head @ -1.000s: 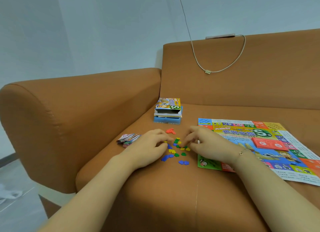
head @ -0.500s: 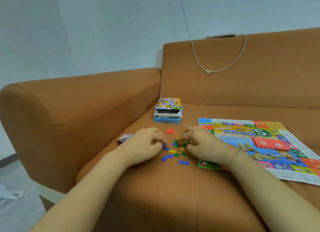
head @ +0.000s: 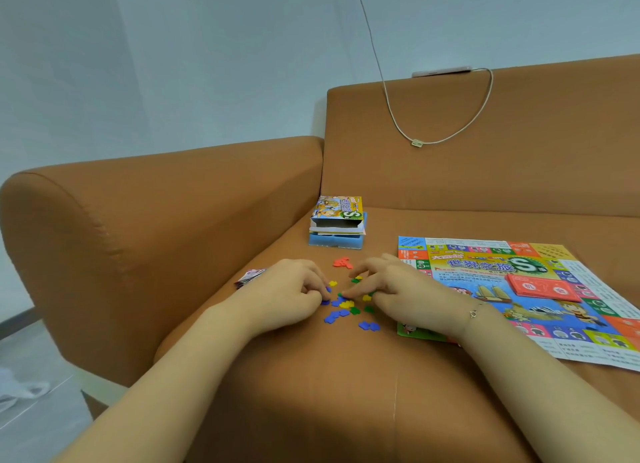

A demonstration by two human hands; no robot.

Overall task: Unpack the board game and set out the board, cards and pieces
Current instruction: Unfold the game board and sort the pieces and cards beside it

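Small flat game pieces (head: 346, 308) in blue, yellow and green lie scattered on the sofa seat, with a few red pieces (head: 343, 262) just behind them. My left hand (head: 291, 294) has its fingers curled down at the left edge of the pile and pinches a blue piece. My right hand (head: 398, 291) reaches in from the right, its fairly straight fingertips touching green and yellow pieces. The colourful board (head: 526, 272) lies unfolded on the right, carrying a stack of red cards (head: 540, 286). My left hand partly hides a stack of paper money (head: 247, 278).
The open game box (head: 337, 213) sits on a blue plastic tray (head: 334, 248) in the back corner of the seat. The sofa armrest (head: 156, 220) rises on the left. A white cable (head: 443, 138) hangs over the backrest.
Both hands have shifted slightly among the pieces. My left hand has curled its fingers in over the blue pieces and now covers more of the paper money.
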